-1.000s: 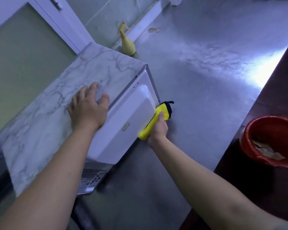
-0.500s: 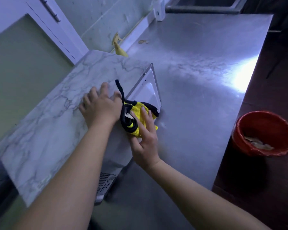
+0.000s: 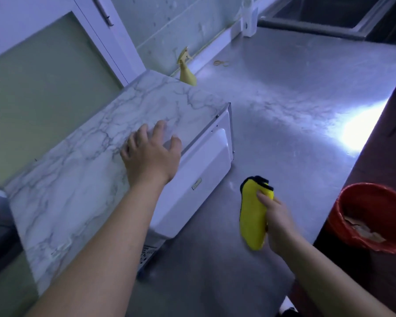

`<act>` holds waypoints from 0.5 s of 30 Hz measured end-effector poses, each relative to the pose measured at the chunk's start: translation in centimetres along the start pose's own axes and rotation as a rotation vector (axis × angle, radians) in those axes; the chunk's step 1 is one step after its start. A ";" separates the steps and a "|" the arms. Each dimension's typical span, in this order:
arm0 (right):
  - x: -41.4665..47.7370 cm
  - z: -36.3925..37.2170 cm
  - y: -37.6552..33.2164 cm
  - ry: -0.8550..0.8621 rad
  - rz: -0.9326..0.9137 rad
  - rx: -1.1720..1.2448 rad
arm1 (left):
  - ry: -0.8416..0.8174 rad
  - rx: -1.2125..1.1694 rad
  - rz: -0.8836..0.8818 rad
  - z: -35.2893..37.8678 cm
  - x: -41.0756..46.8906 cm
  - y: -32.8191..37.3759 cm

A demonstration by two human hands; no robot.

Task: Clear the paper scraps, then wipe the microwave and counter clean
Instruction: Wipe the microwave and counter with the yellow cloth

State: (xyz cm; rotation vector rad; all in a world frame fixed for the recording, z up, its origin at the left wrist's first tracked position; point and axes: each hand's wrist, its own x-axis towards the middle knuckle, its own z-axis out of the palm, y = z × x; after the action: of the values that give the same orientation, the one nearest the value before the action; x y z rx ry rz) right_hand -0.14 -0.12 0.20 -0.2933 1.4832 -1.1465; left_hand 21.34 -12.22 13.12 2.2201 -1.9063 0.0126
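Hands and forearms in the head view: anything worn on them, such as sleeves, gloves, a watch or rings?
Nothing worn is visible. The left hand and right hand are bare, without gloves, and both forearms are uncovered up to the frame edge, with no sleeve showing. No watch, bracelet or ring can be seen on the visible parts.

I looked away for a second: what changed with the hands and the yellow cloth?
The right hand, keeping its grip on the yellow cloth, left the microwave and came down towards the counter. The left hand stayed on the microwave's top; the red bin holds scraps as before.
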 end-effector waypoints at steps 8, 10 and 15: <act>0.6 9.6 -8.6 -0.161 -0.800 -0.113 | 0.030 -0.017 -0.026 -0.3 -0.3 0.4; -0.5 11.1 -6.4 -0.120 -0.859 -0.109 | 0.028 -0.010 -0.037 -0.3 -0.3 0.5; -1.7 10.9 0.3 -0.303 -1.309 -0.459 | 0.022 -0.004 -0.040 -0.1 0.1 0.3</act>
State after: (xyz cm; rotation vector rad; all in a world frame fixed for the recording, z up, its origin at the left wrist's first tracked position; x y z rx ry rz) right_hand 9.90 -3.94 2.80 -1.8591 1.1924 -1.5897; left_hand 21.13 -12.35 13.29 2.2459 -1.8485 0.0269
